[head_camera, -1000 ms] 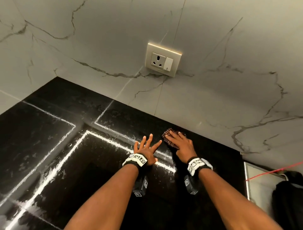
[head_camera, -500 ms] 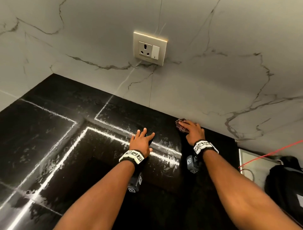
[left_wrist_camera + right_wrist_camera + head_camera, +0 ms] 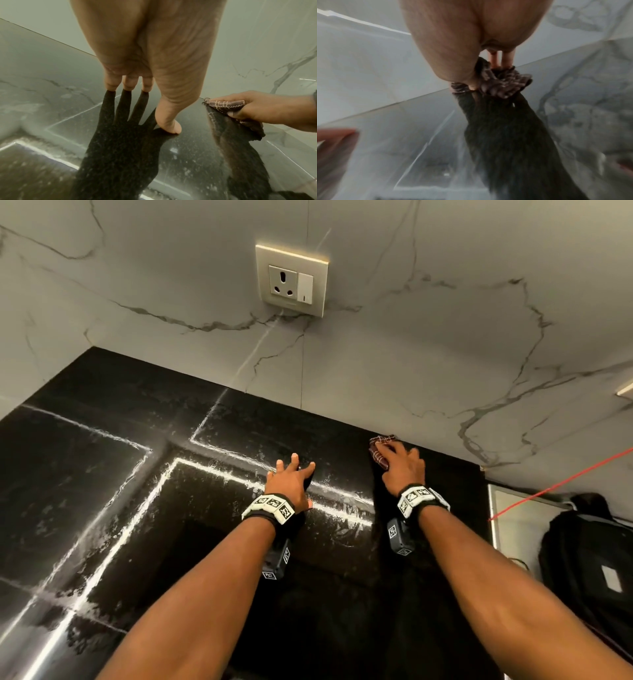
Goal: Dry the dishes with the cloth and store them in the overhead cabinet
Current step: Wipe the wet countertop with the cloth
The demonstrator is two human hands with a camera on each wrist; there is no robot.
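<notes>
Head view: left hand [image 3: 289, 484] presses spread fingers on black surface [image 3: 102, 508]; right hand [image 3: 402, 465], at 3 o'clock, clutches checked cloth [image 3: 378, 451].

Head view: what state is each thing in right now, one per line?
Left hand: open, fingers spread flat on the countertop.
Right hand: gripping the cloth against the countertop by the wall.
Cloth: bunched up.
Countertop: wet-streaked.
Socket: nothing plugged in.
</notes>
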